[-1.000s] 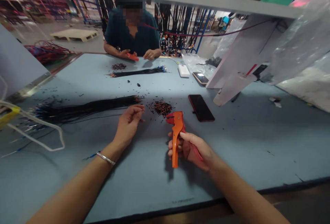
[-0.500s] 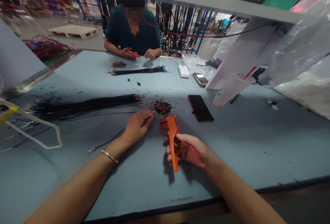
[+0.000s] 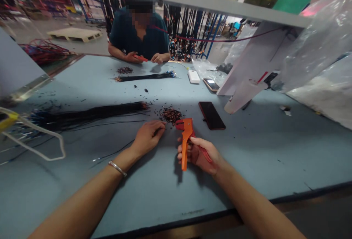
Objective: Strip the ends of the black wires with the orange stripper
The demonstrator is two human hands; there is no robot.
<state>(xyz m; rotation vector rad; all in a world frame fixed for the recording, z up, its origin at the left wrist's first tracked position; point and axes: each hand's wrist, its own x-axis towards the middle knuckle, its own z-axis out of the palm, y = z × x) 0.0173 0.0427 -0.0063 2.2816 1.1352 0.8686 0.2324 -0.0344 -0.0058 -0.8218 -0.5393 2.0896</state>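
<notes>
My left hand [image 3: 150,135] rests low over the table, thumb and fingers pinched together. A thin black wire [image 3: 117,151] with a pale metal tip trails out behind its wrist; the stretch inside the fingers is mostly hidden. My right hand [image 3: 202,154] is wrapped round an orange and red wire stripper [image 3: 187,132]. The stripper's jaws point left, a small gap away from my left fingertips. Just beyond the jaws lies a heap of small dark and copper-coloured scraps [image 3: 171,114].
A bundle of black wires [image 3: 96,114] lies at left, near a white bent rod [image 3: 41,153]. To the right are a dark phone [image 3: 211,115] and a leaning cup [image 3: 244,94]. Across the table [image 3: 143,202], a co-worker [image 3: 139,35] holds a red tool behind another wire bundle [image 3: 145,76].
My right hand has moved the wire stripper slightly forward and right, widening the gap to my left fingertips. My left hand stays nearly in place. The view has shifted slightly.
</notes>
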